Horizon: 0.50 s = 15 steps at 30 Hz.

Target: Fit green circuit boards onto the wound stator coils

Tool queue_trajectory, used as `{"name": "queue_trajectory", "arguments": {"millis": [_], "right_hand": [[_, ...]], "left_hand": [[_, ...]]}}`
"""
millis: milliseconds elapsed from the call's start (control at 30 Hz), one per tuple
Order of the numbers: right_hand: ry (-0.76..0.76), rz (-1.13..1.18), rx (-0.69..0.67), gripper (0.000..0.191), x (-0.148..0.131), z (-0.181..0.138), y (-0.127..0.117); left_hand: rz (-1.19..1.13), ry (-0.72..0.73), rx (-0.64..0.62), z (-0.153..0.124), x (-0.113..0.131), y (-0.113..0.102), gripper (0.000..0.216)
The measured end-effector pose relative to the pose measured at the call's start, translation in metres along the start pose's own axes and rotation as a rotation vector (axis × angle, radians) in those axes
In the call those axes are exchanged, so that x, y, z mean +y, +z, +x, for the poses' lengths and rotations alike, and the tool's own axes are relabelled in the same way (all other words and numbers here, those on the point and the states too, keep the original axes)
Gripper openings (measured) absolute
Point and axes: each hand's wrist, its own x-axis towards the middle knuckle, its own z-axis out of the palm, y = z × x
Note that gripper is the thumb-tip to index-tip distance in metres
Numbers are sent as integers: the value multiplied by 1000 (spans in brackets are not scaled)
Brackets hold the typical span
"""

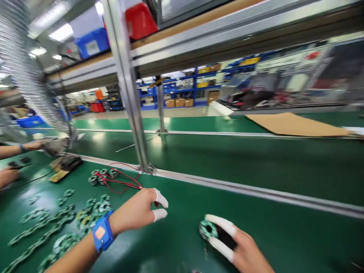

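My right hand (pixel 241 242) pinches a small green ring-shaped part (pixel 208 229) between a thumb and finger in white finger covers. The ring is held just over the green work surface (pixel 176 242). Left of it, my left hand (pixel 142 208) is over the surface with thumb and forefinger apart, also in white covers, and nothing between them. A blue band (pixel 102 232) is around my left wrist. Nearest to this hand are several small round wound parts (pixel 102 176) with red wires (pixel 125 182). Many green linked rings (pixel 42 231) lie at the left.
A metal post (pixel 133 113) rises from the bench beyond my left hand. A silver duct (pixel 42 72) hangs at the left, near another person's hands (pixel 8 176). A shelf beam (pixel 227 41) crosses overhead. Flat brown cardboard (pixel 295 124) lies at the far right.
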Motion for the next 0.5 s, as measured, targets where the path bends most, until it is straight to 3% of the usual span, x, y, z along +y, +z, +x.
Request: {"name": "queue_trajectory", "arguments": {"millis": [100,200,267,400,500], "right_hand": [[-2,95,-17,41,-8,2,-2],[34,154,19,36,-17,3,-3],[77,198,35,32,-22,2,-3],[96,235,52,31,-23,-1,-1],[47,214,55,35,-17,-2,2]], "left_hand": [[-74,-42,-63,23,21,57,43],[-4,-7,-145,41,28,92,68],[17,8,-151,50,28,105,62],[1,33,-61,55,24,118,30],[13,41,-8,54,22,125,25]]}}
